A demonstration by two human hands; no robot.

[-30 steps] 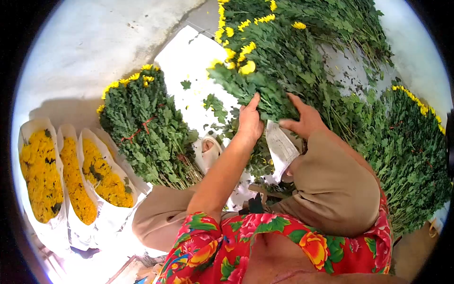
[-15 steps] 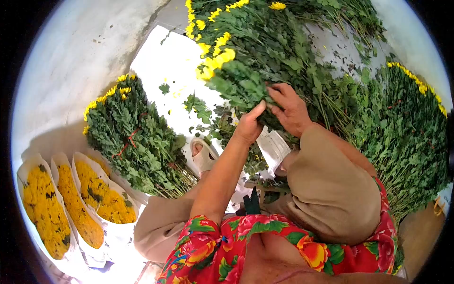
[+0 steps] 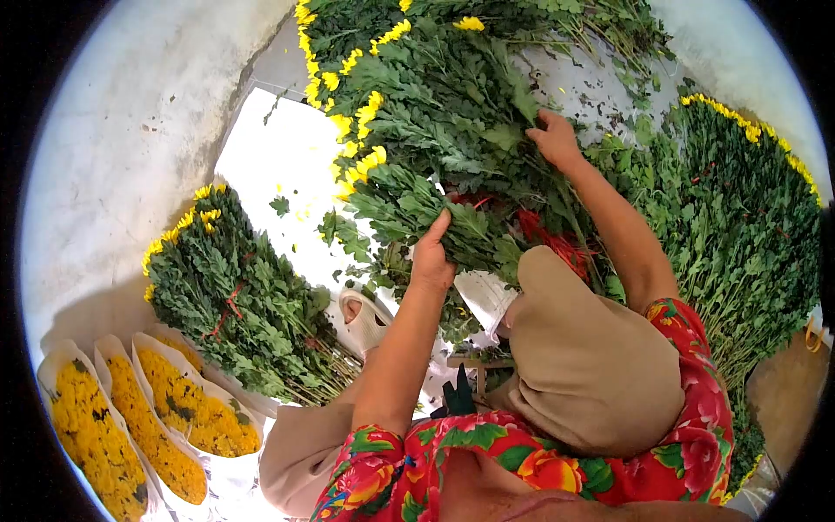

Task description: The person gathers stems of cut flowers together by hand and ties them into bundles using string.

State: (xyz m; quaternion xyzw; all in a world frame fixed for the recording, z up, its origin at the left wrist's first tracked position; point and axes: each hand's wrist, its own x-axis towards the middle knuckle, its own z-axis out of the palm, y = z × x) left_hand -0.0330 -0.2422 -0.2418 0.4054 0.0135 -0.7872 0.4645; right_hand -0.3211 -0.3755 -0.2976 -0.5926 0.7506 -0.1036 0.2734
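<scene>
My left hand [image 3: 432, 254] is closed around a small bunch of yellow chrysanthemums [image 3: 409, 204], its thumb lying over the leafy stems. The flower heads of that bunch point to the upper left. Farther up and to the right, my right hand [image 3: 557, 139] has its fingers closed at the edge of a leafy chrysanthemum in the large pile [image 3: 435, 113]. Leaves partly hide those fingertips. Red ties [image 3: 557, 242] show among the stems below, between my two hands.
On the left lies a tied chrysanthemum bundle [image 3: 252, 300], with white-wrapped yellow flowers [image 3: 96, 426] nearer me. A larger heap [image 3: 739, 235] fills the right side. Loose leaves litter the white sheet [image 3: 261, 143]. A pale wall [image 3: 130, 113] stands at left.
My right hand has left the bunch and moved up and right to the pile. My left hand still holds the bunch, now lower and farther left. The view has shifted slightly.
</scene>
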